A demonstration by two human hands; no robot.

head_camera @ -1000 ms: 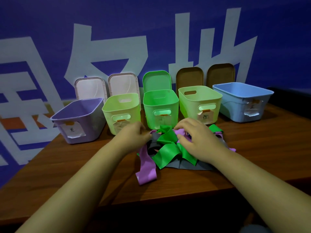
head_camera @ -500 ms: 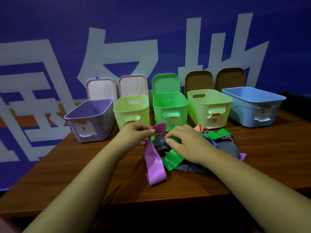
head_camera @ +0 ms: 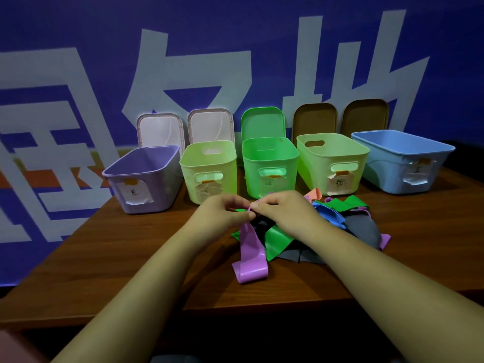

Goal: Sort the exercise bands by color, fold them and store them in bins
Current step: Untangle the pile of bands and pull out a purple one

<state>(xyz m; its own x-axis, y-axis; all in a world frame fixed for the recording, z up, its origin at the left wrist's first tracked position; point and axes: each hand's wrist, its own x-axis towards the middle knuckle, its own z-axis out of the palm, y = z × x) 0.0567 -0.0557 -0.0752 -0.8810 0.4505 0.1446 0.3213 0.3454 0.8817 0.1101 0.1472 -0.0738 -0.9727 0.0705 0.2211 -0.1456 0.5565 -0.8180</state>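
The step in hand looked like the first pick of the sorting. The left hand (head_camera: 222,213) and the right hand (head_camera: 285,210) met above the front of the pile, each pinching the top end of the purple band (head_camera: 250,258) between thumb and fingertips. The band hung from them in a long loop whose lower fold lay on the counter (head_camera: 117,258) just in front of the heap. The rest lay tangled beside and under the right wrist: a green band (head_camera: 277,238), a blue band (head_camera: 330,213), a grey band (head_camera: 364,229) and a salmon band (head_camera: 314,193) at the back. As far as the bins' insides showed, nothing was yet stored. The next move, as I judged it, called for drawing the loop clear of the green band it touched, laying its halves flat on one another, and carrying the fold to the purple bin (head_camera: 162,184) at the far left of the row, well apart from the pile. Being limp, the band would likely spring open unless pressed. Five open bins stood in a line across the back of the counter: the purple one, a pale green bin (head_camera: 227,163), a green bin (head_camera: 272,155), a yellow-green bin (head_camera: 340,158) and a blue bin (head_camera: 392,174). Each had a paper label too small to read. Their lids (head_camera: 262,121) leaned upright behind them against a blue wall (head_camera: 235,35) with large white characters. The counter was dark brown wood grain.
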